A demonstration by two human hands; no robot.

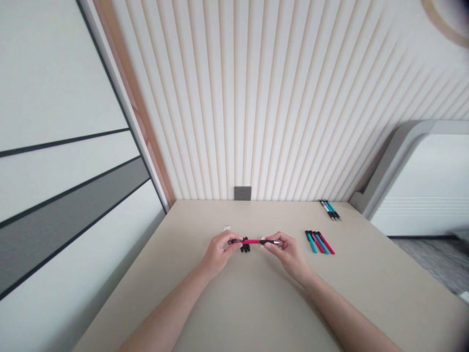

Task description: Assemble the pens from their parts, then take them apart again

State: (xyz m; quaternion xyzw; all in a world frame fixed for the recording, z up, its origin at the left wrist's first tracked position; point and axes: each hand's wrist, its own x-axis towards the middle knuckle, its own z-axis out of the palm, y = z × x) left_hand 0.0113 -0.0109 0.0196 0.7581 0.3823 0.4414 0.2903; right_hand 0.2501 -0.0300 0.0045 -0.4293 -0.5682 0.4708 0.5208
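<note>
Both hands hold one slim pen with a pinkish-red barrel, black end sections and a silvery tip [252, 241] roughly level above a beige counter [234, 303]. The left hand [216, 252] pinches its black end, fingers drawn in narrow around it; the right hand [291, 254] grips the other black section near the silvery tip, its fingers also closed on the pen.

Small black cylindrical pieces [245, 248] lie on the counter, seen just below and partly behind the pen, between the hands. Thin whitish pieces [227, 228] lie just beyond the left hand. A small pale item [262, 241] shows beside the right fingers, too hidden to identify.

To the right of the right hand, teal and pinkish-red tubes with black ends [320, 243] lie side by side. Farther back, near the white ribbed wall [252, 98], rests a group of teal and white pens with black lower sections [330, 210]. A dark grey wall socket [242, 193] sits at the counter's back edge.
</note>
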